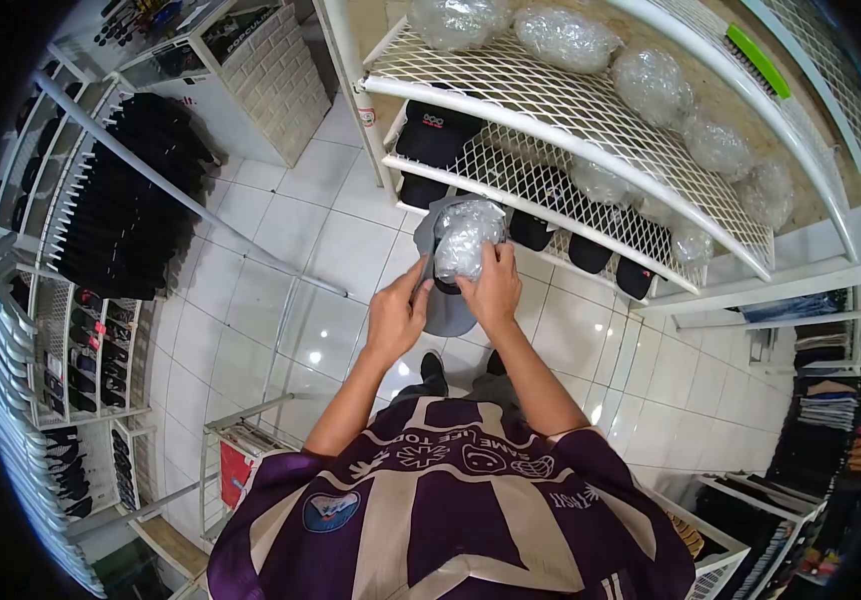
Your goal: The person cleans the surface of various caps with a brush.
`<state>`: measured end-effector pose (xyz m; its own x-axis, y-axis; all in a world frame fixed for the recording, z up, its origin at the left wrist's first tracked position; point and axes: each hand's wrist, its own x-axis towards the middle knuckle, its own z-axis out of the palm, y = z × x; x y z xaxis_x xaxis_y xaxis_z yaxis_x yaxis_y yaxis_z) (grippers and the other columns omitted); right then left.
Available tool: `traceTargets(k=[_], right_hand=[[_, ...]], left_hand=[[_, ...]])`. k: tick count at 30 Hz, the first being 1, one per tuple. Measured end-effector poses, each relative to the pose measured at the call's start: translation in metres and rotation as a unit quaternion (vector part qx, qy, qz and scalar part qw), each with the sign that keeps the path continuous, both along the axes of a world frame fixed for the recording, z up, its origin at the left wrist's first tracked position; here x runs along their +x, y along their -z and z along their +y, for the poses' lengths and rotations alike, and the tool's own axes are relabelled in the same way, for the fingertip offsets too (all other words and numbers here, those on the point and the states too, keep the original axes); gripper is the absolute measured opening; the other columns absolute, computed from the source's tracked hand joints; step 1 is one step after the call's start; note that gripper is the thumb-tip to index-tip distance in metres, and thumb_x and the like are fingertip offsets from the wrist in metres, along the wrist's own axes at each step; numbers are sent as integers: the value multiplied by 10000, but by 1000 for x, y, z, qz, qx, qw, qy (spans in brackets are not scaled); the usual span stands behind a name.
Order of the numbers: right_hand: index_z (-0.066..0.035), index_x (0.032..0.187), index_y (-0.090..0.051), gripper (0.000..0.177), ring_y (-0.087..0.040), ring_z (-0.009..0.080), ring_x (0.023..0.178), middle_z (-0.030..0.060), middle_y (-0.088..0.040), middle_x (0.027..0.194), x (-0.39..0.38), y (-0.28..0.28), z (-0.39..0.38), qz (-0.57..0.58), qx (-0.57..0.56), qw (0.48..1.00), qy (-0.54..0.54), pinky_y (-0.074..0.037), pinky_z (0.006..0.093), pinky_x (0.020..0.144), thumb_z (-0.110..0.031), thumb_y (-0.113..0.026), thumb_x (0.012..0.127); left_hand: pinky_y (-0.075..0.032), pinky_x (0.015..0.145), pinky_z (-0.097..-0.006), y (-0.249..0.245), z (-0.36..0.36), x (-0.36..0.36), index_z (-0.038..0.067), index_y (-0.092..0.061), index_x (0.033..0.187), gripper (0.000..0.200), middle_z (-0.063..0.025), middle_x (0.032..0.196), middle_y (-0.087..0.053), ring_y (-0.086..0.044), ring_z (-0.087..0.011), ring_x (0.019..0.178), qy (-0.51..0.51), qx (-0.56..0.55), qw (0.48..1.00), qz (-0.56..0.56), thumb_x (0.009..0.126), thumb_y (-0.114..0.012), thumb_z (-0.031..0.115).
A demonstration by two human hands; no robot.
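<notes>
A grey cap [447, 315] is held upside down in front of my body, its brim toward me. Inside its crown sits a crumpled ball of clear plastic [467, 235]. My left hand [397, 312] pinches the cap's left edge between thumb and fingers. At the right, my right hand [491, 289] has its fingers closed on the plastic ball near the cap's rim. The underside of the cap is mostly hidden.
White mesh shelves [550, 110] ahead hold more plastic-wrapped balls [652, 86] and dark caps [440, 132]. A metal rail [190, 200] crosses the left side, near hanging black garments [120, 200]. Folded clothes [828, 412] are stacked at right.
</notes>
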<state>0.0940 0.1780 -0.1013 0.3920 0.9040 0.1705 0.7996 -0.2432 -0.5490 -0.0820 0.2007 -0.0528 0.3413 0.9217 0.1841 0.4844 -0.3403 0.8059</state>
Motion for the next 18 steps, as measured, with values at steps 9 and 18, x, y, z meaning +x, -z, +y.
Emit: traceTargets(k=[9,18], right_hand=[[-176,1587,-370,1246,-419,425,1375,189,-409,1524,35,-43,-15,33,147,970,-189,-359,517,1156,-318,-991,517],[-282,1458,-558,983,-484,356,1185,111,-484,1352,25,-24,-16,-71,101,970,-210,-435,477,1061,-89,-922,565]], left_hand=[[-530,674,-384,-23,6,-4,-24,-631,1296,351,-266,865,-695,-678,-367,677,-14,-102,994,24,993,-604,152],[-544,703,-402,-11,23,0,-53,-675,1206,288,-283,929,-700,-701,-410,774,53,34,997,-44,969,-639,107]])
